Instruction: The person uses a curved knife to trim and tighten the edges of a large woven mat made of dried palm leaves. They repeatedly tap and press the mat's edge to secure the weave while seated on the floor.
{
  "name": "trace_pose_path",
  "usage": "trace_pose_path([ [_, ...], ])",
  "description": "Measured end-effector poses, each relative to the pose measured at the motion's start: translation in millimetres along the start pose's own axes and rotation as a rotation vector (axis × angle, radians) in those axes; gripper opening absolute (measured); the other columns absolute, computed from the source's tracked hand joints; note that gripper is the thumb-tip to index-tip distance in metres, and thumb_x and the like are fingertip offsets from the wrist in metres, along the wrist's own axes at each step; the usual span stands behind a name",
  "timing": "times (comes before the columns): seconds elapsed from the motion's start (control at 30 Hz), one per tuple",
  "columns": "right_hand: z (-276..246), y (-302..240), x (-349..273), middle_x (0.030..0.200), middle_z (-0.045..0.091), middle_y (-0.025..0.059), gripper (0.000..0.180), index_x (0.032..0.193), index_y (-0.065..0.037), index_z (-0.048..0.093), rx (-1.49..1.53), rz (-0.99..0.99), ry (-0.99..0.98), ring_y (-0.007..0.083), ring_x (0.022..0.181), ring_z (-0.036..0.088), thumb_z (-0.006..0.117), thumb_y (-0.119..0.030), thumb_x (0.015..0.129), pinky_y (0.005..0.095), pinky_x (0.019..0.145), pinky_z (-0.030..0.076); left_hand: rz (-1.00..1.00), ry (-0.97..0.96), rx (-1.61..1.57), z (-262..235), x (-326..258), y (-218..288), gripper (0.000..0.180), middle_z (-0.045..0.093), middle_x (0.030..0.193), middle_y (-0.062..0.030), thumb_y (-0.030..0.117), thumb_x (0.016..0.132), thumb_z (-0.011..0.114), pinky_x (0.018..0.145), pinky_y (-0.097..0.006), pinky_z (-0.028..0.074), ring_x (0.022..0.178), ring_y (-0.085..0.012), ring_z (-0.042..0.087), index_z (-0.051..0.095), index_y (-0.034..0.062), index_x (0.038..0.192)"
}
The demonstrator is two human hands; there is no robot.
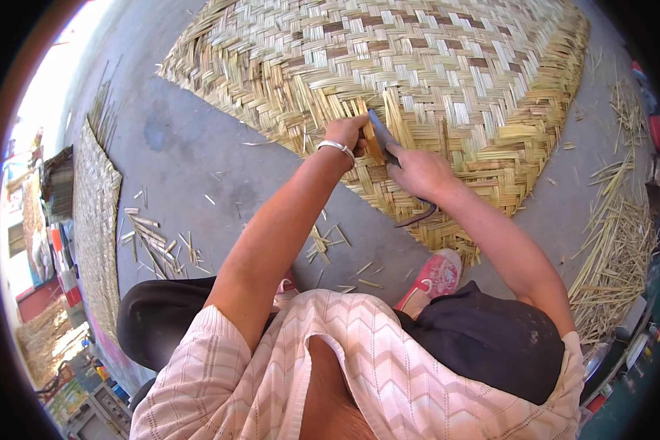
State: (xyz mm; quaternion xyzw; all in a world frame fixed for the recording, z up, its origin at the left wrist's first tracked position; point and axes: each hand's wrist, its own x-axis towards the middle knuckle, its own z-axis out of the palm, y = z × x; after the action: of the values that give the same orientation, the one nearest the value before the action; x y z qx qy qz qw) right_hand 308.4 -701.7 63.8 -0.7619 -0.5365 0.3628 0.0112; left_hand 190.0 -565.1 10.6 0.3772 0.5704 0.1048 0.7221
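A grey concrete floor [191,158] lies in strong daylight, brightest at the upper left; short straw offcuts [154,246] scatter across it; a loose heap of straw [616,253] lines the right edge; colourful clutter [55,264] crowds the left.

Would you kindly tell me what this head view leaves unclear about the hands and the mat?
- Blade: its tip is hidden behind the left hand.
- Right hand: its grip on the handle lies under the palm.
- Woven mat: the far edge is cut off by the picture's top.
- Strip ends being cut: too small to tell.
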Motion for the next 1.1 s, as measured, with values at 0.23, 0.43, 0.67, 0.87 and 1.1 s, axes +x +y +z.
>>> trace_pose_path([
  [0.23, -0.6, 0.9, 7.5, 0.101, 0.069, 0.0160, 0.043, 0.125, -0.014, 0.056, -0.040, -0.019, 0.001, 0.0348, 0.095, 0.067, 0.055, -0.033, 0.086, 0.0491, 0.080, 0.052, -0.167, 0.140, -0.043, 6.6, 20.0, 0.8, 0.021, 0.055, 0.063, -0.0054, 0.022, 0.090, 0.061, 0.037, -0.032, 0.043, 0.044, -0.0153, 0.050, 0.061, 0.0039, 0.080],
  [0.43, -1.8, -1.4, 5.2, 0.098, 0.069, 0.0151, 0.041, 0.123, -0.014, 0.056, -0.088, -0.021, -0.016, 0.0343, 0.093, 0.067, 0.054, -0.031, 0.086, 0.0487, 0.078, 0.053, -0.055, 0.149, 0.078, 8.4, 23.6, 3.5, 0.030, 0.058, 0.070, -0.0050, 0.028, 0.086, 0.074, 0.042, -0.031, 0.048, 0.051, -0.0159, 0.058, 0.059, 0.0024, 0.085],
  [0.67, -1.1, -1.4, 5.8, 0.095, 0.070, 0.0157, 0.036, 0.118, -0.011, 0.058, -0.111, -0.029, -0.012, 0.0342, 0.091, 0.067, 0.052, -0.027, 0.086, 0.0488, 0.077, 0.053, 0.364, -0.006, 0.793, -22.5, 17.8, -6.1, 0.043, 0.068, 0.070, -0.0105, 0.034, 0.076, 0.083, 0.052, -0.028, 0.054, 0.056, -0.0149, 0.067, 0.067, -0.0045, 0.088],
  [0.87, -19.0, 7.2, -38.1, 0.080, 0.067, 0.0177, 0.048, 0.128, -0.013, 0.054, -0.206, -0.020, -0.089, 0.0365, 0.079, 0.066, 0.054, -0.027, 0.082, 0.0502, 0.070, 0.052, 0.436, 0.158, 1.158, -17.0, 20.4, -11.3, 0.048, 0.069, 0.075, -0.0109, 0.056, 0.079, 0.070, 0.070, -0.041, 0.051, 0.076, -0.0297, 0.067, 0.066, 0.0087, 0.083],
  [1.1, -43.8, 38.9, -107.6, 0.091, 0.071, 0.0135, 0.050, 0.135, -0.009, 0.053, 0.375, 0.029, -0.167, 0.0286, 0.084, 0.067, 0.059, -0.023, 0.087, 0.0384, 0.078, 0.052, 0.386, 0.266, 1.234, -5.3, 22.5, -8.7, 0.044, 0.071, 0.088, -0.0126, 0.054, 0.085, 0.064, 0.076, -0.044, 0.051, 0.087, -0.0330, 0.067, 0.064, 0.0105, 0.089],
])
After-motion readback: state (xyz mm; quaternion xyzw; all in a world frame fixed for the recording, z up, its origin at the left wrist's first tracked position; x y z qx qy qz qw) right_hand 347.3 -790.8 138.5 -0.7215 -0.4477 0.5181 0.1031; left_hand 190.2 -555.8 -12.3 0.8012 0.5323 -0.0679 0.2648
